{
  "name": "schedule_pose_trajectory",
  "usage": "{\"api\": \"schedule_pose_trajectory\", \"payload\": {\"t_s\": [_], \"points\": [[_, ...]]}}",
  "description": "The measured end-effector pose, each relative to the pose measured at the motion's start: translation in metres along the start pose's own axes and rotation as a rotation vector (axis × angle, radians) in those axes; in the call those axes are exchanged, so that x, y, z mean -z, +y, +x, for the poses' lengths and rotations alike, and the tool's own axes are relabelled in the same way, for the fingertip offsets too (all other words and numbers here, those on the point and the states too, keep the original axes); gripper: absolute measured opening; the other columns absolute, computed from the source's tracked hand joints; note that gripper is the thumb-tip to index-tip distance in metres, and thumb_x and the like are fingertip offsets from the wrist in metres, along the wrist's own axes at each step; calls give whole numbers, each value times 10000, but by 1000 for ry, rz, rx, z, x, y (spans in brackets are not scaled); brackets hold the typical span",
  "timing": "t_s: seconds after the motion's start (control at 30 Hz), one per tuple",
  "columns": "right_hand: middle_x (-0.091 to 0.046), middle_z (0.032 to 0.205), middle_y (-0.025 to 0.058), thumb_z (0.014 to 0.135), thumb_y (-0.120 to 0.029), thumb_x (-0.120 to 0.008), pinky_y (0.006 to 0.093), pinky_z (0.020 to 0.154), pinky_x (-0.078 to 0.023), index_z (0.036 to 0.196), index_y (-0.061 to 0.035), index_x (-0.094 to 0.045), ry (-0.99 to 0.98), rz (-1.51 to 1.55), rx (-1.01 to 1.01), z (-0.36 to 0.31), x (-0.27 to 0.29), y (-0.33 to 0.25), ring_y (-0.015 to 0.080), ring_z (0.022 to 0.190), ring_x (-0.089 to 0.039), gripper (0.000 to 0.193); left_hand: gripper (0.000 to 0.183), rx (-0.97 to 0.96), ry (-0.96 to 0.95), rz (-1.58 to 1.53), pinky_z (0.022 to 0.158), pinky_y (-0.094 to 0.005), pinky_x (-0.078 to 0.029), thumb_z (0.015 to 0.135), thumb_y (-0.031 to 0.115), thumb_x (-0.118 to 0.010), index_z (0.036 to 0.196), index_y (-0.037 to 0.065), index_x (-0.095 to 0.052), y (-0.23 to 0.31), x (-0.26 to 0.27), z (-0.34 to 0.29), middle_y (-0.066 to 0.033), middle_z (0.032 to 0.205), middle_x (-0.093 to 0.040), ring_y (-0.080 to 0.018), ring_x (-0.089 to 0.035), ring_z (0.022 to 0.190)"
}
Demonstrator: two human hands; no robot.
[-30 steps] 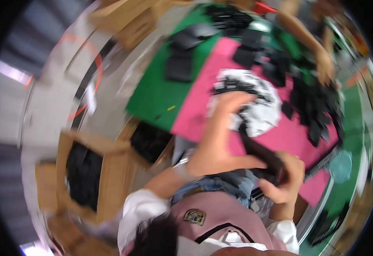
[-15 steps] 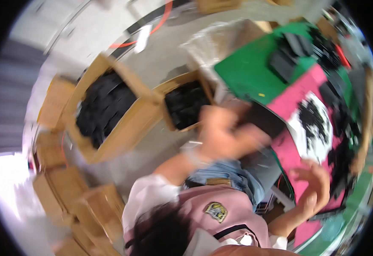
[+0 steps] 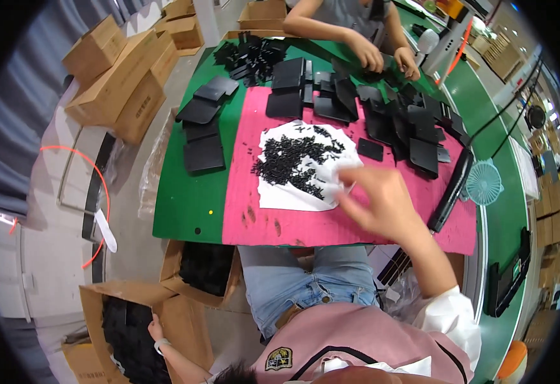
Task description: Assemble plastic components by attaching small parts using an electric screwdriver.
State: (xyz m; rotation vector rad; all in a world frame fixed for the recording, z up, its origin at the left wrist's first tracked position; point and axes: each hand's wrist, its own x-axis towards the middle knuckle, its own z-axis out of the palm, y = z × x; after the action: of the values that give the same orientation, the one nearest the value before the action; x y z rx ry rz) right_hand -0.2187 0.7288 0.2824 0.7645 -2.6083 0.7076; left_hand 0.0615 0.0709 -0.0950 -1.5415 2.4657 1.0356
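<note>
My right hand [image 3: 382,200] hovers over the near right edge of a white cloth [image 3: 293,200]. Its thumb and forefinger are spread apart; the fingertips are smeared by motion. On the cloth lies a loose heap of small black pieces [image 3: 286,157]. Down at the lower left, my left hand [image 3: 156,329] reaches to the inner side of an open carton [image 3: 187,320], beside the flat black parts [image 3: 129,329] filling it. Its fingers are too small and partly hidden to tell whether they hold anything.
Black plastic covers [image 3: 286,96] stand along the far side of the pink mat [image 3: 241,198]. More covers [image 3: 204,153] lie on the green table [image 3: 171,214]. A co-worker's hands [image 3: 373,57] work across the table. At right are a black tool [image 3: 453,192] and a teal fan [image 3: 485,182].
My view has swung from the cartons to the table. My left hand, earlier near a black plate at the table edge, is now down at the carton; my right hand is over the cloth.
</note>
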Motion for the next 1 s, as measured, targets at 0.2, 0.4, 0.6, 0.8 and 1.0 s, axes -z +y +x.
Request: {"api": "schedule_pose_trajectory", "payload": {"t_s": [0.2,0.4,0.6,0.8,1.0], "points": [[-439,1241,225,700,-161,-664,368,887,-471,1320,0,-348,260,-524,-154,92,-39,105,356,1172,-459,714,303,-326,619,-10,741,-373,-487,862,237,-620,914,-62,-630,121,3,-44,-198,899,-659,-312,-623,790],[-591,1013,300,790,-195,-559,481,837,-471,1106,52,-477,254,-78,-698,125,-54,164,437,971,-575,409,166,-688,543,-524,735,-314,-484,895,106,-572,931,-50,-615,291,22,-116,-107,862,-645,-204,-605,785],[-581,1076,271,842,-109,-517,479,791,-472,1224,43,-449,387,-238,-371,77,-14,92,426,913,-583,416,133,-984,244,-807,766,-302,-460,895,66,-524,942,-39,-591,441,1,-249,-98,884,-618,-192,-582,806],[-499,1253,248,666,89,-519,425,807,-508,1280,56,-412,50,-463,-279,-50,24,2,387,1108,-541,624,107,-2119,-174,-635,663,-448,-474,829,31,-495,919,-22,-520,529,16,-360,-159,840,-574,-263,-542,687],[-427,1357,217,749,-29,-645,396,952,-427,1347,20,-373,79,-392,-453,-104,5,-7,377,1239,-439,659,57,-1972,-191,-734,761,-453,-446,769,126,-620,814,141,-587,535,0,-415,-26,821,-524,-156,-544,752]]}}
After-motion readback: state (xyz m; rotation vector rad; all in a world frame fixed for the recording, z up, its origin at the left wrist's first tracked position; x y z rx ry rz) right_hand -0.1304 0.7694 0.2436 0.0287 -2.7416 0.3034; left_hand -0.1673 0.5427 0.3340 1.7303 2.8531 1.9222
